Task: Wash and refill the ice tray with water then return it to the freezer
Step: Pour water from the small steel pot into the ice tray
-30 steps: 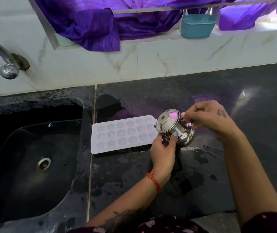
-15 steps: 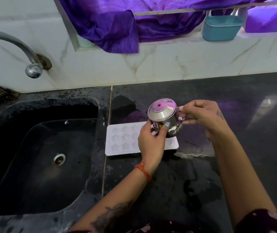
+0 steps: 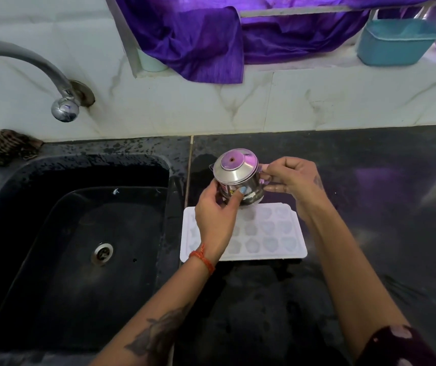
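A white ice tray [image 3: 264, 233] with star-shaped cells lies flat on the black counter [image 3: 370, 207], just right of the sink. Above its far edge I hold a small steel jug [image 3: 238, 178] with a lid, its spout pointing left. My left hand [image 3: 217, 217] cups the jug's body from the near side and hides the tray's left cells. My right hand [image 3: 293, 178] grips the jug's handle on the right. Whether the tray's cells hold water is unclear.
A black sink [image 3: 79, 247] with a drain lies at left, under a metal tap [image 3: 61, 104] on the marble wall. A scrubber [image 3: 8, 146] sits at the sink's far left corner. Purple cloth [image 3: 198, 35] and a teal basket [image 3: 396, 40] rest on the ledge behind.
Both hands have carried the jug from the tray's right end to above its far edge. The jug now stands more upright. The view shifted right, showing more of the sink.
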Demonstrator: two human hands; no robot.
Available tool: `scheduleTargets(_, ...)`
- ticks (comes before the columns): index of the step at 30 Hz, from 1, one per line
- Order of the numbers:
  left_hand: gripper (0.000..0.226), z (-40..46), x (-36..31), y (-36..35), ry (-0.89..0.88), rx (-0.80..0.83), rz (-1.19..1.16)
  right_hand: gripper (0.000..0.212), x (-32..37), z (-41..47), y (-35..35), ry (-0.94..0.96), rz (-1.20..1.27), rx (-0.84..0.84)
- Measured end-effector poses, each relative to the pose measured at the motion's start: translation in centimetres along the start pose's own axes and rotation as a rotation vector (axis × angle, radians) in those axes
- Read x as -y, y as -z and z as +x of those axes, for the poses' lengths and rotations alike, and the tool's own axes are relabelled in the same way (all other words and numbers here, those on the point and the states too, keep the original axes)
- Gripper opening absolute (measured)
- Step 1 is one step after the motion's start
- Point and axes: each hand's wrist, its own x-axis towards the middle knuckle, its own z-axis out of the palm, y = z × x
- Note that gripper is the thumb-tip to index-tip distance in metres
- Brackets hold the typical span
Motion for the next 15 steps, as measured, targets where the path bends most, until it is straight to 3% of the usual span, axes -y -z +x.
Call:
scheduleTargets(10, 0.051, 6.2, 2.6, 1.3, 0.004, -0.038, 0.062, 0.019, -2.1, 5.0, -4.1, -0.023, 0.06, -0.02)
scheduleTargets(15, 0.057, 8.1, 3.7, 1.6, 0.023, -0.056, 0.074, 0.024, -3.1, 7.0, -5.5, -0.048, 0.092, -0.009)
